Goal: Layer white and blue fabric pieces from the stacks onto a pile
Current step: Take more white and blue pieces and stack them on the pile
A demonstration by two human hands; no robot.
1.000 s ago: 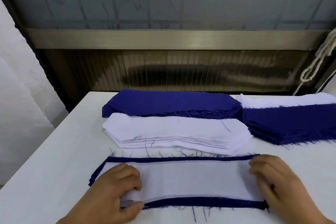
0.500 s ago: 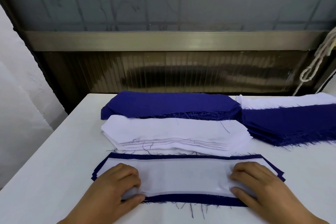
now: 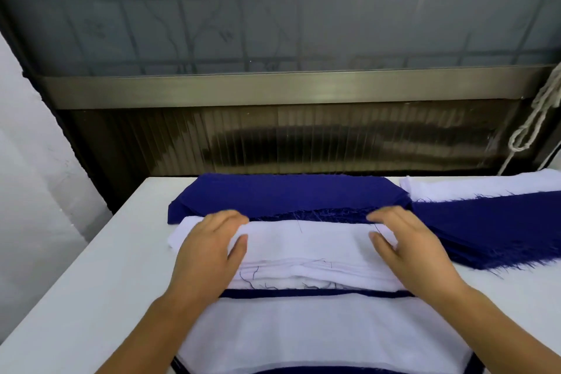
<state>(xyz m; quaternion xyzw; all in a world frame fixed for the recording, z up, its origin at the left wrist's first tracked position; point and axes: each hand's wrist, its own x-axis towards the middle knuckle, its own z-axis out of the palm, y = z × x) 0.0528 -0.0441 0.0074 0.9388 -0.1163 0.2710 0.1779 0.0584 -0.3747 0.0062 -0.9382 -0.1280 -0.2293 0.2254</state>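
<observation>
Your left hand (image 3: 209,249) and right hand (image 3: 406,247) lie flat, fingers loose, on white stack (image 3: 306,244), gripping nothing yet. Blue stack (image 3: 288,194) just behind. Pile (image 3: 318,334) nearest you. Careful: thin pieces cling, you might lift two.

We note matt white cloth stack (image 3: 303,243), blue woven cloth stack (image 3: 288,194) with frayed, thready edges, smooth matt white tabletop (image 3: 91,282), brushed metal rail (image 3: 273,88), ribbed translucent panel (image 3: 303,140), twisted cord (image 3: 534,121).
</observation>
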